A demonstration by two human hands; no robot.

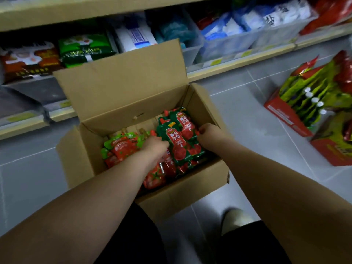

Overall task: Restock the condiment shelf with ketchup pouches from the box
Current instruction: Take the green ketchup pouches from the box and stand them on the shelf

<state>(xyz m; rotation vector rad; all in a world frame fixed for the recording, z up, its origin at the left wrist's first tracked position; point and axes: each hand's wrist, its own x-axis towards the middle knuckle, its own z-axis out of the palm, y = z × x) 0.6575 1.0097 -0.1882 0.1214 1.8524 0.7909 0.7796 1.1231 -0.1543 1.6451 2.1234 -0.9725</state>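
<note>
Cardboard box point(122, 79) open-topped, left hand point(155, 147), right hand point(208, 135), fingers curled on ketchup pouches point(180, 143), tiled floor point(247, 103) around

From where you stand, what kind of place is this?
Most likely a grocery shop aisle. Long shelves hold packaged goods, an open cardboard box of ketchup pouches stands on the tiled floor, and more cartons of stock stand to its right.

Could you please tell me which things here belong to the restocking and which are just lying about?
In use: cardboard box, ketchup pouches, left hand and right hand gripping them.
Lying about: red display trays on the floor, clear bins of packets.
</note>
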